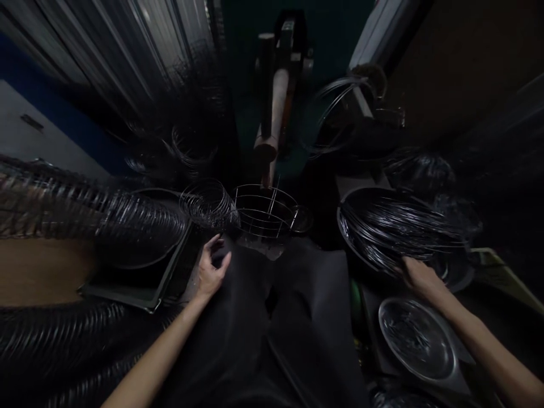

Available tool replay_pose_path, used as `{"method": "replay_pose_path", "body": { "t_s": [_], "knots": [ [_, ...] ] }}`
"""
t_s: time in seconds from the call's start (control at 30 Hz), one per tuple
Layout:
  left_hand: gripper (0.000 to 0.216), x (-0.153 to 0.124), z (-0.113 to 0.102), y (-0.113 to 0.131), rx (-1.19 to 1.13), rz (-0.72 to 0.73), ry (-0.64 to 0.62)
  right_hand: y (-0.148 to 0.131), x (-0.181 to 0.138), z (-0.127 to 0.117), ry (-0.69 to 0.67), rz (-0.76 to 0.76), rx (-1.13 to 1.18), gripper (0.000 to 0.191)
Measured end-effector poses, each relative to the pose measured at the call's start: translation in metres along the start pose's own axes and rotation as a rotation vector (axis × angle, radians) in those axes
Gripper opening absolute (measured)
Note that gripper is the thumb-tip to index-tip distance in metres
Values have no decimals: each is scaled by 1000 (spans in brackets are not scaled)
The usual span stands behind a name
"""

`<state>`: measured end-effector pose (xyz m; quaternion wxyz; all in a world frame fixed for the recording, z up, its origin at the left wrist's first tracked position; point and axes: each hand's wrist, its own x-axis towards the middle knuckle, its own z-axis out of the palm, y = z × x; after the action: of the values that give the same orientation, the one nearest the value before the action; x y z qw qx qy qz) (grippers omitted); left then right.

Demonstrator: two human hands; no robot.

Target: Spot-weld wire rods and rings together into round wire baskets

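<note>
My left hand hovers beside the dark apron on my lap, thumb and fingers apart, with nothing visible in it. Just beyond it lie loose wire rings in a bundle. A round wire frame, made of thin rings joined by short upright rods, stands in the middle under the machine's arm. My right hand reaches to the near edge of a pile of thin metal rods in a round basin. Its fingertips are hidden against the pile, so their grip does not show.
A machine with a cylindrical arm points toward me. A shallow dish of small metal pieces sits at the lower right. Stacked wire rings fill the left, near a dark tray. More wire coils hang at the back right.
</note>
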<state>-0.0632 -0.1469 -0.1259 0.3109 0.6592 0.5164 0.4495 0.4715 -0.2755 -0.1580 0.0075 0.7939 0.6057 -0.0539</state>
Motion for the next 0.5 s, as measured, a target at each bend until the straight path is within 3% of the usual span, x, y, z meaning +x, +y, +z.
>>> {"method": "replay_pose_path", "body": {
  "t_s": [0.17,0.27,0.5],
  "knots": [
    [39,-12,27,26,6,144,-169,-25,-22,-12,47,34,-2,23],
    [36,-18,42,33,-32,181,-208,-32,-30,-20,43,-37,28,22],
    [34,-24,49,33,-36,177,-284,-40,-33,-25,127,93,168,15]
  ]
}}
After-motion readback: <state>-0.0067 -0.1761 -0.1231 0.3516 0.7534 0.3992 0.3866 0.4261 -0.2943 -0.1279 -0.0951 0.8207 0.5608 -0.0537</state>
